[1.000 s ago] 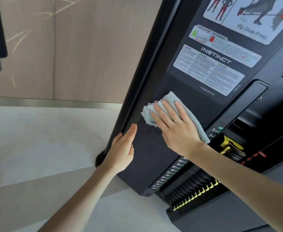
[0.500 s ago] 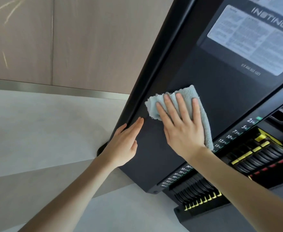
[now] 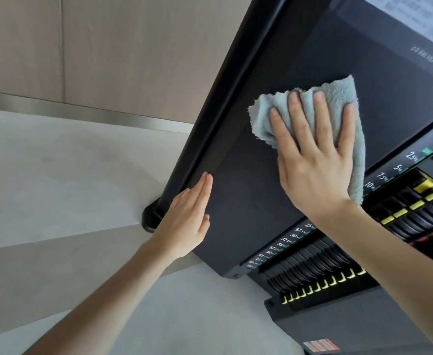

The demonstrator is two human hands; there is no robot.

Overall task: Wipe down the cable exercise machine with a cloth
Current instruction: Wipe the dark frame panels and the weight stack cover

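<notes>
1. Left hand [image 3: 184,221]: flat, fingers straight and together, laid against the lower left of the machine's dark panel [image 3: 261,196], fingertips touching the black edge post [image 3: 210,124]. Gripping nothing.
2. Right hand [image 3: 315,160]: palm down, fingers spread open, pressing the blue cloth [image 3: 338,98] flat onto the panel; cloth bunched beyond the fingertips, trailing past the little-finger side.
3. Weight stack [image 3: 312,270] lower right, yellow tabs, kilogram scale [image 3: 279,245] alongside.
4. White label [image 3: 420,16] at top right, print too blurred to read.
5. Beyond: pale floor [image 3: 56,175], beige wall [image 3: 107,47].
</notes>
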